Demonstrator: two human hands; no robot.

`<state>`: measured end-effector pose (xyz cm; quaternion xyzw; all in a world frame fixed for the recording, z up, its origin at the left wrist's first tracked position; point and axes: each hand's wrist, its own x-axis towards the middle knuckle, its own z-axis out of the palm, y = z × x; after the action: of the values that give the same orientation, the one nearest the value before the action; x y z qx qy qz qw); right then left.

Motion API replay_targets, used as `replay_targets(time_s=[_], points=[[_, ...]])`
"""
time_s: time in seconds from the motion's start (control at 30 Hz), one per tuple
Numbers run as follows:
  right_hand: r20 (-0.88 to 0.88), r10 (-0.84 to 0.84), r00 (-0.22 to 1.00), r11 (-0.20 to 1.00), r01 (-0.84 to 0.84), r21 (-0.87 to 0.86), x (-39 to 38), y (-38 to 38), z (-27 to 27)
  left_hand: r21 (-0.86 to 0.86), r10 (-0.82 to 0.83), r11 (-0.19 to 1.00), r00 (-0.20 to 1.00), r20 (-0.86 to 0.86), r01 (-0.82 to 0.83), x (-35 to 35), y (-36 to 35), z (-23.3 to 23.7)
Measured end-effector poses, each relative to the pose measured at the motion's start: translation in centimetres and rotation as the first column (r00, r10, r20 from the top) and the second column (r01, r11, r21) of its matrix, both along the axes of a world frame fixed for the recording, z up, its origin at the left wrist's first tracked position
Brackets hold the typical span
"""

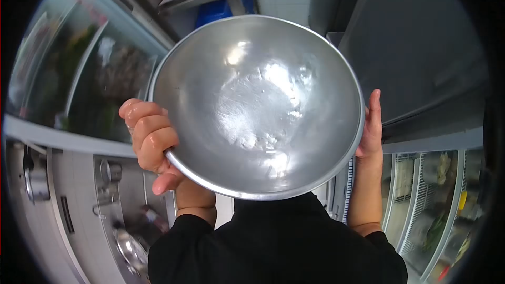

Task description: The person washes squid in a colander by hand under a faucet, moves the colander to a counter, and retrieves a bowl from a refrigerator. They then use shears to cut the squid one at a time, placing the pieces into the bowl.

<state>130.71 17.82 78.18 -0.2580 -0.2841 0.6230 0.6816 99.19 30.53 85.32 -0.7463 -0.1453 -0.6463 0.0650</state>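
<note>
A wide stainless steel mixing bowl [197, 100] fills the middle of the head view, held up in front of my body with its inside facing the camera. Its inner surface is shiny and looks wet, with nothing lying in it. My left hand [150, 134] grips the lower left rim, fingers curled and thumb pointing down. On the opposite side my right hand [372, 123] supports the bowl's outer wall; most of its fingers are hidden behind the metal. Both hands look wet.
Glass-fronted shelves with food [79, 68] stand at left, wire shelves with food [426, 205] at lower right. A large dark grey panel [421, 52] rises at right. Steel pots [37, 179] and a shiny steel bowl [131, 250] are at lower left. A blue container [213, 13] sits behind the bowl.
</note>
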Motion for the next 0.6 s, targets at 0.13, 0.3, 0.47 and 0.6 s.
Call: replay_targets(time_s=[0.13, 0.3, 0.47, 0.6], points=[[0.241, -0.105, 0.965, 0.932, 0.18, -0.315, -2.3, -2.1, 0.8, 0.062, 0.064, 0.996, 0.992, -0.105, -0.058, -3.1, -6.0, 0.3], [0.317, -0.358, 0.878, 0.829, 0.455, -0.324, -7.1, -5.3, 4.1, 0.257, 0.041, 0.966, 0.976, -0.213, 0.016, -12.4, -13.3, 1.0], [0.367, -0.284, 0.886, 0.833, 0.418, -0.363, -11.7, -5.1, 5.9, 0.122, 0.099, 0.988, 0.995, -0.035, -0.094, -17.8, -17.8, -0.2], [0.386, -0.026, 0.922, 0.818, 0.242, -0.522, -18.5, -3.2, 5.9, -0.282, 0.312, 0.926, 0.93, 0.194, -0.252, -17.8, -17.3, -6.5]])
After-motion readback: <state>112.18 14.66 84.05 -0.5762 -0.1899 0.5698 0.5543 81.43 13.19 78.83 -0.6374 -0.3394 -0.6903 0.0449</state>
